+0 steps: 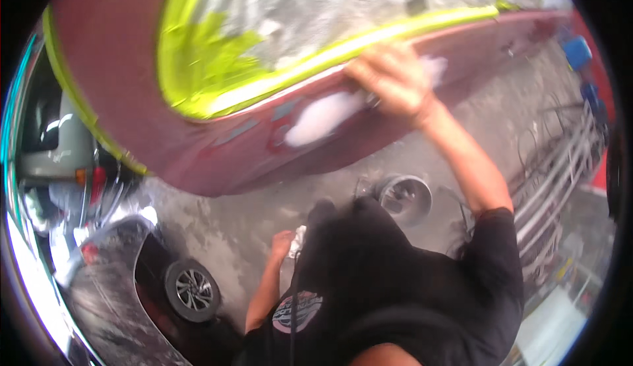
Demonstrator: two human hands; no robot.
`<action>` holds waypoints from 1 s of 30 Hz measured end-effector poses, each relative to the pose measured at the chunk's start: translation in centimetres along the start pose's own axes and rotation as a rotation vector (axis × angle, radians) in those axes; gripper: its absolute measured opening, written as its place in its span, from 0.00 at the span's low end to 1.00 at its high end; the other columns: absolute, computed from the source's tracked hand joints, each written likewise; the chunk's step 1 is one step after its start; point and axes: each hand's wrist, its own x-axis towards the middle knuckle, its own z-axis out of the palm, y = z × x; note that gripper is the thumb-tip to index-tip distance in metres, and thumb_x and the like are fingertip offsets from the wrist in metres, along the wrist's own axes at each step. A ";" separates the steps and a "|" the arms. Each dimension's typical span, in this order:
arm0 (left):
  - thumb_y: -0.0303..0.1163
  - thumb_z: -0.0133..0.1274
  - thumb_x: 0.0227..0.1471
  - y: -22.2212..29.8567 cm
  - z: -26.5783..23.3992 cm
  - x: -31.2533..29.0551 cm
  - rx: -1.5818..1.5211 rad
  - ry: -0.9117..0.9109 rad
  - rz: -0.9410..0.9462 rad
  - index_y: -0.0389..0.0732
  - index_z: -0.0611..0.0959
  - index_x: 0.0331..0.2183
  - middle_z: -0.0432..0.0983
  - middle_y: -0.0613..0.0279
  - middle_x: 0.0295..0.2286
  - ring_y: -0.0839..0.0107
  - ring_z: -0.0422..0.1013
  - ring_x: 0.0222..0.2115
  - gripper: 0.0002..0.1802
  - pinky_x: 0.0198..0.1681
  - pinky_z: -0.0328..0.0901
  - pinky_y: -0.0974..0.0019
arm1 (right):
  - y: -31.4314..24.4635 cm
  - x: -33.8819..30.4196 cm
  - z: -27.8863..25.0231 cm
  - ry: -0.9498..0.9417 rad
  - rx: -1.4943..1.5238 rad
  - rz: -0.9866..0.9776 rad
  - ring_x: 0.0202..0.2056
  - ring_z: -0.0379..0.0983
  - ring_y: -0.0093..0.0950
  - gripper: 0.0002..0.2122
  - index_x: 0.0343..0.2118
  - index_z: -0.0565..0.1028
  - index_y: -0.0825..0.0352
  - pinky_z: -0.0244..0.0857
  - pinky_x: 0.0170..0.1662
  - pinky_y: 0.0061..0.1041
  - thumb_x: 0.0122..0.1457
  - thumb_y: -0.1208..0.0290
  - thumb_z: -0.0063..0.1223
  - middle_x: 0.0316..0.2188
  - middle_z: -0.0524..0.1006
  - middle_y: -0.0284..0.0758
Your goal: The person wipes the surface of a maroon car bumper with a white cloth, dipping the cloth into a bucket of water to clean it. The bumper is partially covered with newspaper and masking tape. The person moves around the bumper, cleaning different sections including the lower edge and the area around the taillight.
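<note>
My right hand [395,83] rests on a maroon car body panel [217,158], just below a strip of yellow-green masking tape [316,59]. Its fingers are bent and pressed together; what lies under them is hidden and blurred. A whitish smooth patch [323,119] stretches across the panel to the left of this hand, and another pale area shows on its right. Smaller grey patches [242,129] dot the paint. The tape frames a dusty, whitish covered window area [297,3]. Low at my left side, my left hand [282,242] is closed on a crumpled white cloth [298,239].
A round metal bucket-like container [405,198] stands on the dusty concrete floor [217,227] by my feet. Metal racks [554,175] are at the right. A dark car with a wheel [191,290] is at lower left, and a grey vehicle [59,148] is behind it.
</note>
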 end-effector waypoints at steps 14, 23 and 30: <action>0.38 0.59 0.55 -8.6 -0.7 -2.0 0.077 -0.024 0.132 0.34 0.87 0.34 0.84 0.48 0.31 0.60 0.79 0.32 0.15 0.39 0.70 0.58 | -8.5 4.8 4.0 -0.004 -0.025 0.062 0.39 0.76 0.40 0.18 0.39 0.79 0.75 0.71 0.41 0.37 0.42 0.77 0.60 0.38 0.78 0.43; 0.37 0.59 0.54 -6.6 -9.6 2.6 0.009 -0.060 -0.002 0.34 0.88 0.35 0.85 0.49 0.34 0.62 0.80 0.36 0.15 0.41 0.70 0.59 | -16.6 8.9 9.3 0.084 -0.102 0.241 0.39 0.76 0.38 0.17 0.40 0.79 0.73 0.70 0.41 0.37 0.44 0.78 0.60 0.37 0.78 0.41; 0.35 0.60 0.51 -15.0 -17.7 6.1 0.222 -0.078 0.073 0.34 0.88 0.35 0.85 0.49 0.33 0.64 0.79 0.35 0.13 0.41 0.71 0.60 | -19.5 11.4 12.6 0.169 -0.235 0.429 0.38 0.75 0.39 0.18 0.40 0.80 0.70 0.68 0.42 0.38 0.42 0.82 0.63 0.37 0.78 0.38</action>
